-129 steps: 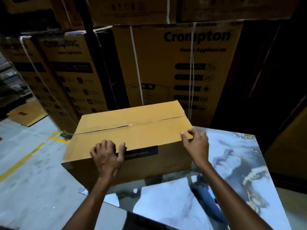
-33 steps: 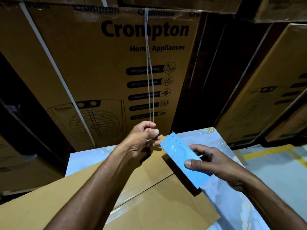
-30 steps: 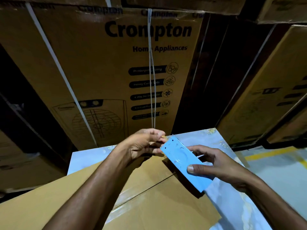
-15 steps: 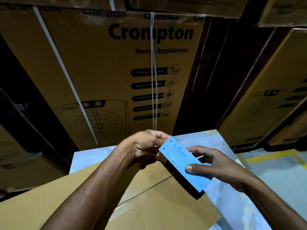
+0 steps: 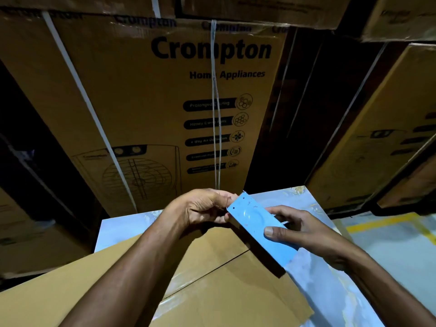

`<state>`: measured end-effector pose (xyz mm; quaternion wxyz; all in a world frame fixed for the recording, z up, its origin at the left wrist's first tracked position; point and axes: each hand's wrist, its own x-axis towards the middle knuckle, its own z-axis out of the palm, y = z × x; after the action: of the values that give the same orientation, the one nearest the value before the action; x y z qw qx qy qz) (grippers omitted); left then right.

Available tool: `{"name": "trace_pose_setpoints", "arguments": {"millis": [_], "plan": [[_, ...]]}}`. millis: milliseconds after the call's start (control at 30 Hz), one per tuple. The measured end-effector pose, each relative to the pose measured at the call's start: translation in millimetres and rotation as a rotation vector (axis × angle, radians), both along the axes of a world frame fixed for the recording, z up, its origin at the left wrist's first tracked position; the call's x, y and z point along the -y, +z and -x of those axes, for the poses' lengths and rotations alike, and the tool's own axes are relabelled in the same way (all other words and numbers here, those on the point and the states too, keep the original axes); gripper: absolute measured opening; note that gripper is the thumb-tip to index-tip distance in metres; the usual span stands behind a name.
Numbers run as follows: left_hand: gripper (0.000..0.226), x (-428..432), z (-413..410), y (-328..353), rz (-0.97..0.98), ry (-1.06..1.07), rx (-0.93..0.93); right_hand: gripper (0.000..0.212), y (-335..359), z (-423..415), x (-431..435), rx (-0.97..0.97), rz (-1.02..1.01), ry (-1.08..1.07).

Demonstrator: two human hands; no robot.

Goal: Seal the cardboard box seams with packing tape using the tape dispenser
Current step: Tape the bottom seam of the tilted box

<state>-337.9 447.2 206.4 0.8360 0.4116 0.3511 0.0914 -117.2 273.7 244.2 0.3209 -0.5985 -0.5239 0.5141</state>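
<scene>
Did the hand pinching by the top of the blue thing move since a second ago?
Yes, slightly. The left hand closed in toward the blue tape dispenser tip, judged against the strap on the Crompton carton behind.

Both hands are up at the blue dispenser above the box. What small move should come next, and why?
Probably draw the tape end down onto the box's far edge. The left hand pinches at the toothed end of the tape dispenser, which the right hand holds above the cardboard box, whose centre seam looks only partly taped.

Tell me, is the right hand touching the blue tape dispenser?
Touching. The head view shows the right hand gripping the blue tape dispenser, thumb pressed flat on its face.
</scene>
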Motion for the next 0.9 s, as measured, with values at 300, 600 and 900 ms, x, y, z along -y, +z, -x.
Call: {"name": "trace_pose_setpoints", "arguments": {"millis": [300,600,900], "plan": [[0.038,-8.8,-13.0,10.0,-0.156,0.043,-0.108,0.040,1.6,-1.4,-5.2,0.063,-0.011,-0.025],[0.047,-10.2,-32.1,5.3,-0.221,0.161,-0.250,0.059,-15.5,31.9,-7.8,0.985,-0.456,-0.094],[0.037,-28.9,-48.4,14.2,-0.421,0.295,-0.397,0.058,19.2,52.5,-25.2,1.221,-0.368,-0.047]]}}
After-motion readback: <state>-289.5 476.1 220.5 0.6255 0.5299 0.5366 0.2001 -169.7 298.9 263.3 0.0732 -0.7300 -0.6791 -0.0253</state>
